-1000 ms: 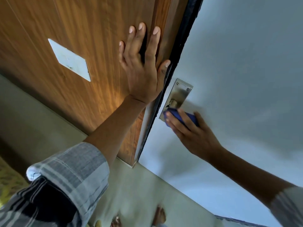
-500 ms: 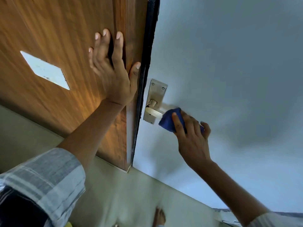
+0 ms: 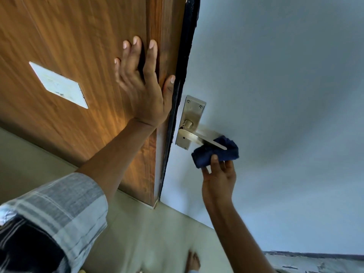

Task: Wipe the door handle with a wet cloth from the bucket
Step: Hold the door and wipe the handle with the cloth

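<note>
A brushed-metal lever door handle [image 3: 194,137] on its back plate [image 3: 192,113] is fixed to a pale grey-blue door [image 3: 275,95]. My right hand [image 3: 218,180] pinches a dark blue cloth [image 3: 214,152] from below and holds it against the outer end of the lever, whose tip lies across the cloth. My left hand [image 3: 141,85] lies flat with spread fingers on the wooden panel [image 3: 69,46] beside the door's black edge [image 3: 183,75], the thumb at that edge. No bucket is in view.
A white rectangular plate [image 3: 59,85] sits on the wooden panel to the left. Pale floor [image 3: 147,243] lies below, with a bare foot [image 3: 194,262] on it. A rough, flaking strip [image 3: 315,263] runs along the bottom right.
My right hand has slid the cloth outward along the lever, from the base near the plate to the tip, uncovering the lever. My left hand stays pressed on the wood.
</note>
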